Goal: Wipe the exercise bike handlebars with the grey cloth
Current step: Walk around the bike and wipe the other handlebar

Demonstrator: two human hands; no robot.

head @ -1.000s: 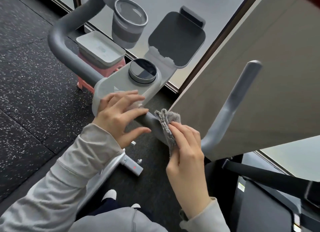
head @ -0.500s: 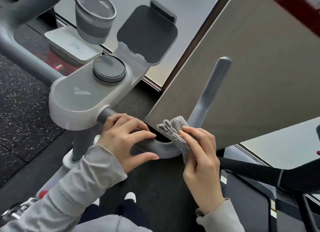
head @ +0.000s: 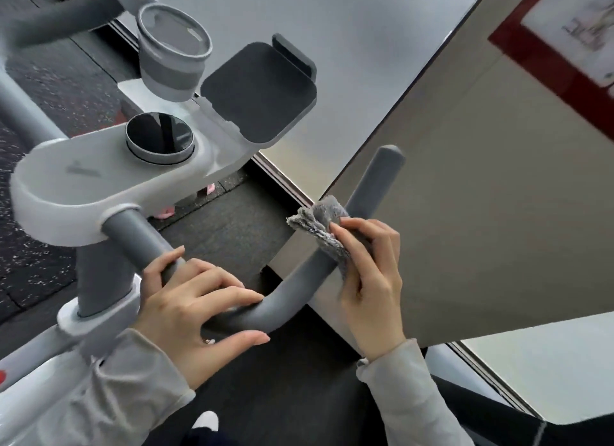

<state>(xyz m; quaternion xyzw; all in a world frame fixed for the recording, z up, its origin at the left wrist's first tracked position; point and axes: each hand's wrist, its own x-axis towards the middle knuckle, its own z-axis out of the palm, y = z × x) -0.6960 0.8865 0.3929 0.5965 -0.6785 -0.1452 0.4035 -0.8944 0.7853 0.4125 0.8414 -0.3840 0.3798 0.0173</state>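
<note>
The exercise bike's grey right handlebar (head: pixel 282 296) runs from the white console (head: pixel 83 186) down to a bend, then up to a rounded tip near the wall. My left hand (head: pixel 196 309) rests on the bar before the bend, fingers laid over it and thumb below. My right hand (head: pixel 372 279) presses the grey cloth (head: pixel 319 226) around the rising part of the bar past the bend. The cloth bunches out above my fingers. The left handlebar (head: pixel 50 16) shows at the top left.
A round black dial (head: pixel 159 136), a grey cup holder (head: pixel 172 50) and a dark tablet tray (head: pixel 259 90) sit on the console. A beige wall panel (head: pixel 481 196) stands just behind the right bar. Speckled black flooring (head: pixel 33 262) lies below.
My right hand with the cloth has slid along the bar past the bend and up the rising part. My left hand has shifted from the console end onto the bar. The view has swung right.
</note>
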